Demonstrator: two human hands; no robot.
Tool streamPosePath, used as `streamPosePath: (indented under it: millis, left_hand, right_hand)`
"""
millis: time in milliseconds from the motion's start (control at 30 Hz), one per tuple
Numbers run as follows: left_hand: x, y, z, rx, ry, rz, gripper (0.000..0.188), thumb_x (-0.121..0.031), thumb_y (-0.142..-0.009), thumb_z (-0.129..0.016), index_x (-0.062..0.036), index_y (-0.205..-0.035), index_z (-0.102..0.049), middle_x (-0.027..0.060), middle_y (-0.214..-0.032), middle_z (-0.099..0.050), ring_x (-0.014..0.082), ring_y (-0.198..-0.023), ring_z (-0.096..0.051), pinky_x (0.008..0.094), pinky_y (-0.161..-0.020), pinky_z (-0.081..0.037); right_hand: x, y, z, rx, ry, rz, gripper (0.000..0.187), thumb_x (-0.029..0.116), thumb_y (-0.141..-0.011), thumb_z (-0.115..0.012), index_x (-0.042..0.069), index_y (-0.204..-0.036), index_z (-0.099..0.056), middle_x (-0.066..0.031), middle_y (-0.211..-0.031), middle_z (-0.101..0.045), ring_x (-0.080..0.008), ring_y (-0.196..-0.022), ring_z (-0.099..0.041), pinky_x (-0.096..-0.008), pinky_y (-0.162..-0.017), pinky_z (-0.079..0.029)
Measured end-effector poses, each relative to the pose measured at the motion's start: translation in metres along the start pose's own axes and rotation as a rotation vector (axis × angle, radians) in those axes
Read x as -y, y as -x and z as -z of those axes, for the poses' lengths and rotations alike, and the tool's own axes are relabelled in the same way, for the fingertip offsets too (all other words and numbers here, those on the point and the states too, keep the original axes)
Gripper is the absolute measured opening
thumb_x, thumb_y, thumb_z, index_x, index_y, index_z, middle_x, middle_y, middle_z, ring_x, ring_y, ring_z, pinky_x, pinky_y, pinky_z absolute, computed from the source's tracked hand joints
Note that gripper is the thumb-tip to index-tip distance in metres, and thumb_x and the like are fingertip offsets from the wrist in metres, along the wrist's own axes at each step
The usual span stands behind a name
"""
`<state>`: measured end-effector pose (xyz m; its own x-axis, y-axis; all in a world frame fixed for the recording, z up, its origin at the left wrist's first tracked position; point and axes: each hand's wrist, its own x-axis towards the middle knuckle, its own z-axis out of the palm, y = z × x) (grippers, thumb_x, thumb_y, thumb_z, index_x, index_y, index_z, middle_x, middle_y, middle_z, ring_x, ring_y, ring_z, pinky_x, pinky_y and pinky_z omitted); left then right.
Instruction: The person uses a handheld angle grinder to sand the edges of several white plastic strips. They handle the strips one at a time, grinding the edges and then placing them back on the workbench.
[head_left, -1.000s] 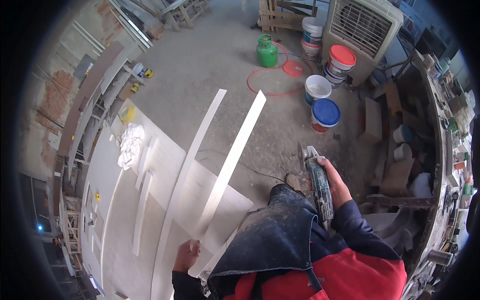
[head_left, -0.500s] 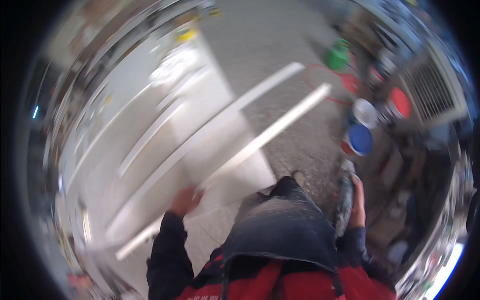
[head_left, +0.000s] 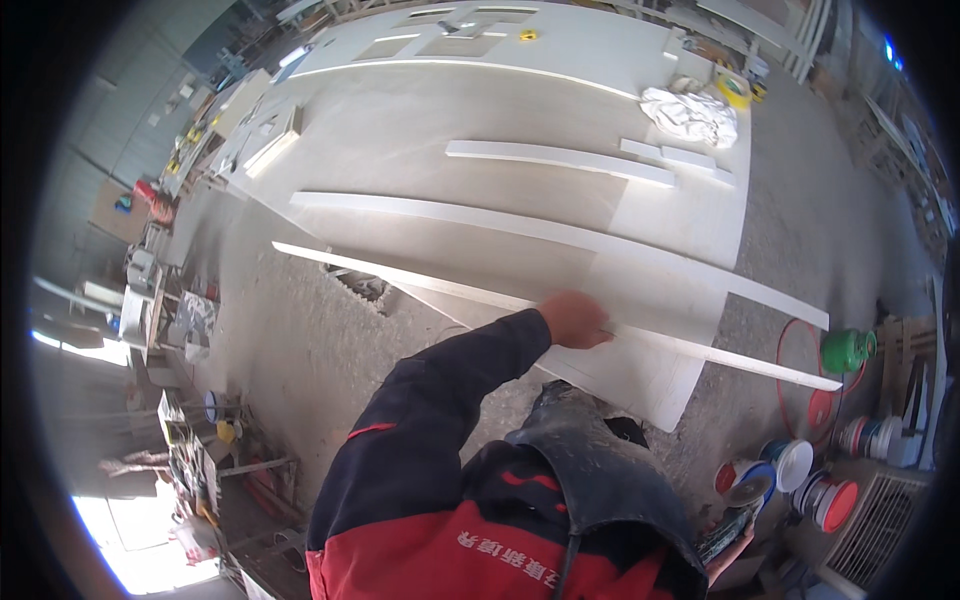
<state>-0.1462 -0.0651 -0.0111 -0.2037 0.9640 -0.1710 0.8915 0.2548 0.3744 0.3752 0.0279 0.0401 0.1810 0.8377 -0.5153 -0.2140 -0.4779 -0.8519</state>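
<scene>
My left hand [head_left: 577, 320] is closed around the middle of a long, narrow white strip [head_left: 720, 352], which slants across the near edge of a big pale tabletop [head_left: 650, 390]. Some of its fingers are hidden behind the hand. Low on the right, my right hand [head_left: 742, 556] grips the dark body of what looks like an angle grinder [head_left: 726, 534]. Its round grey disc [head_left: 748, 490] points away from me, over the buckets. Beyond the held strip lies a second long white strip [head_left: 480, 216], and a shorter white strip [head_left: 560, 158] farther back.
A white cloth [head_left: 690, 115] and a roll of yellow tape [head_left: 733, 90] rest at the table's far right. Right of it stand a green gas bottle [head_left: 848, 350] with a red hose, several buckets [head_left: 793, 463] and a grille [head_left: 880, 520]. Cluttered shelving [head_left: 215, 470] stands left.
My view has swung left, so the table now lies across the front. The left hand stays at the near strip; the right keeps the grinder, now at the lower right.
</scene>
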Motion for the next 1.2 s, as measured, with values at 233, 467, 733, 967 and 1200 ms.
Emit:
streamPosePath:
  millis: [233, 467, 733, 967, 1200]
  left_hand:
    - [0.003, -0.006, -0.019, -0.186, -0.055, -0.134, 0.039, -0.046, -0.094, -0.071, -0.0086, -0.084, -0.076, 0.0128, -0.088, -0.071, 0.0347, -0.095, -0.070, 0.0503, -0.078, -0.058]
    - [0.011, -0.045, -0.032, -0.044, -0.124, -0.148, 0.034, -0.044, -0.096, -0.071, -0.0122, -0.084, -0.073, 0.0092, -0.087, -0.068, 0.0326, -0.090, -0.069, 0.0488, -0.075, -0.056]
    - [-0.111, -0.125, -0.039, -0.186, -0.024, -0.191, 0.031, -0.025, -0.086, -0.084, -0.0056, -0.105, -0.070, 0.0160, -0.099, -0.066, 0.0403, -0.096, -0.064, 0.0507, -0.082, -0.053]
    - [-0.210, -0.152, -0.059, -0.146, -0.184, -0.173, 0.037, -0.036, -0.092, -0.081, -0.0021, -0.092, -0.066, 0.0190, -0.094, -0.066, 0.0421, -0.094, -0.064, 0.0525, -0.080, -0.052]
    - [-0.218, -0.138, -0.073, -0.137, -0.312, -0.011, 0.041, -0.041, -0.091, -0.082, -0.0058, -0.082, -0.064, 0.0154, -0.075, -0.066, 0.0426, -0.073, -0.066, 0.0547, -0.067, -0.051]
  right_hand:
    - [0.004, 0.000, -0.003, 0.024, 0.021, 0.006, 0.057, 0.064, -0.094, -0.067, 0.011, -0.115, -0.066, -0.0061, -0.085, -0.069, -0.0239, -0.069, -0.067, -0.0361, -0.059, -0.056]
    - [0.041, -0.015, -0.045, 0.198, -0.211, -0.226, 0.052, 0.060, -0.099, -0.062, 0.010, -0.113, -0.066, -0.0048, -0.080, -0.067, -0.0187, -0.063, -0.063, -0.0330, -0.055, -0.053]
    - [0.049, -0.191, -0.016, 0.256, -0.398, -0.404, 0.050, 0.049, -0.097, -0.068, 0.004, -0.116, -0.068, -0.0156, -0.084, -0.072, -0.0278, -0.068, -0.071, -0.0412, -0.064, -0.061]
    - [0.047, -0.200, -0.030, 0.295, -0.427, -0.254, 0.046, 0.045, -0.098, -0.067, 0.002, -0.115, -0.063, -0.0164, -0.085, -0.071, -0.0283, -0.066, -0.072, -0.0419, -0.058, -0.061]
    - [0.053, -0.216, -0.042, 0.278, -0.469, -0.246, 0.059, 0.034, -0.092, -0.077, 0.000, -0.133, -0.050, -0.0133, -0.105, -0.065, -0.0211, -0.072, -0.068, -0.0376, -0.061, -0.063]
